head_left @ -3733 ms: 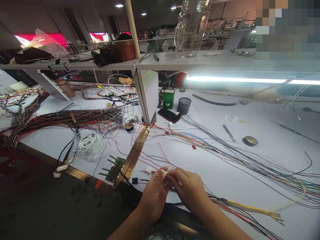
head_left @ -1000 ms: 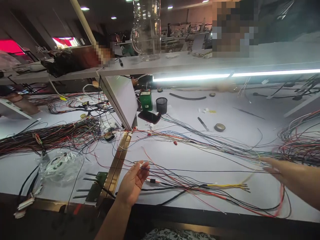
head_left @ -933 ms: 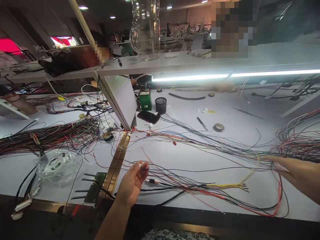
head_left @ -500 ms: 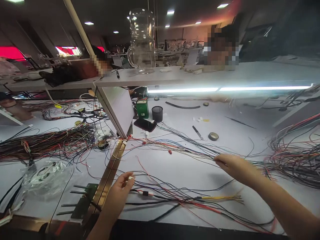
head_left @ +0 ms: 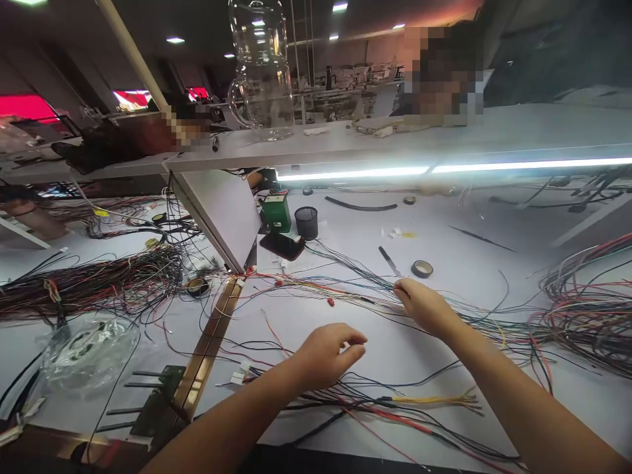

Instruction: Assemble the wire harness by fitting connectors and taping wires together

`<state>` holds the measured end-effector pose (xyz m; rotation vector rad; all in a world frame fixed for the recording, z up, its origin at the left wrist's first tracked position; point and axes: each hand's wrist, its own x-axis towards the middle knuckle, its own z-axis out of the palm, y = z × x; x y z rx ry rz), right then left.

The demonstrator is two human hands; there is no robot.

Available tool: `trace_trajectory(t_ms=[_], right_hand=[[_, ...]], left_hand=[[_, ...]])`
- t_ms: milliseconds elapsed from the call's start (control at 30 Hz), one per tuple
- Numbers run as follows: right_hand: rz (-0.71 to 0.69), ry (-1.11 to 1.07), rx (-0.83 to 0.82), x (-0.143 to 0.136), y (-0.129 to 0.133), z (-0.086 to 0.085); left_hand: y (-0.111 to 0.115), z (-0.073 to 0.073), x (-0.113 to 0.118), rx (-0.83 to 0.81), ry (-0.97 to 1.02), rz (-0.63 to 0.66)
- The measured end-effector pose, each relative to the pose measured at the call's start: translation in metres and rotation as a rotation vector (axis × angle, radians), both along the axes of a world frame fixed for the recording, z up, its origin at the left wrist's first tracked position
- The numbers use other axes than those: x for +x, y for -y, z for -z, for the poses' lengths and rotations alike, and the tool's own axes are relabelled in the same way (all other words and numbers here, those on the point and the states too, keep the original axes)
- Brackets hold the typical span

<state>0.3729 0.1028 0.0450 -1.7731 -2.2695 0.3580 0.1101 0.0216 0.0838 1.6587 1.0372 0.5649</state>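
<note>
My left hand (head_left: 328, 355) hovers above a bundle of dark and red wires (head_left: 355, 403), its thumb and fingers apart with nothing between them. A white connector (head_left: 240, 374) lies on the table to the left of that hand, at the wires' left end. My right hand (head_left: 419, 304) is closed around part of a long bundle of thin coloured wires (head_left: 358, 270); its fingertips pinch the strands. Yellow wire ends (head_left: 434, 399) fan out in front of my right forearm. Near the long bundle lies a small red piece (head_left: 330, 302).
A black tape roll (head_left: 422, 268), a blade-like tool (head_left: 389, 260), a mesh cup (head_left: 307, 224), a phone (head_left: 282, 245) and a green box (head_left: 276, 212) stand or lie farther back. Wire heaps lie at both sides. A glass jug (head_left: 266, 79) stands on the shelf; people are beyond.
My left hand has moved right, leaving the white connector on the table, and its fingers have opened. My right hand has shifted left along the long wire bundle. The view has shifted slightly.
</note>
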Motion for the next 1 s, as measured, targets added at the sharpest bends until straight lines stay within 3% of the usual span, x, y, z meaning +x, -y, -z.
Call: trace_trajectory(t_ms=[100,167,233,300,400,500,667,733,800,900,1000], right_hand=[[-0.012,-0.103,0.081,0.0,0.014,-0.001],[-0.083,-0.199,0.117,0.001,0.024,-0.001],[-0.191,-0.252,0.106,0.005,0.033,-0.002],[-0.256,-0.22,0.057,0.014,0.04,-0.005],[-0.207,-0.112,-0.057,0.022,0.043,-0.01],[-0.149,0.01,-0.175,0.006,0.036,-0.014],[-0.138,-0.053,-0.138,-0.062,0.021,-0.021],[-0.131,-0.073,-0.107,-0.072,0.018,-0.031],[-0.03,-0.176,-0.009,-0.064,0.014,-0.043],[0.251,-0.455,0.201,-0.034,0.01,-0.059],[0.173,-0.475,0.144,-0.007,0.007,-0.065]], left_hand=[[-0.031,0.014,0.043,-0.572,0.392,-0.094],[-0.052,0.022,0.061,-0.796,0.681,-0.278],[-0.071,0.028,0.067,-0.898,0.886,-0.487],[-0.088,0.032,0.06,-0.911,0.982,-0.661],[-0.105,0.04,0.038,-0.821,1.036,-0.858],[-0.109,0.045,0.024,-0.743,1.079,-0.983],[-0.104,0.045,0.027,-0.71,1.134,-0.962],[-0.106,0.044,0.022,-0.723,1.149,-0.952],[-0.109,0.046,0.01,-0.741,1.159,-0.968],[-0.114,0.05,-0.01,-0.774,1.173,-0.992],[-0.115,0.052,-0.021,-0.806,1.19,-0.989]])
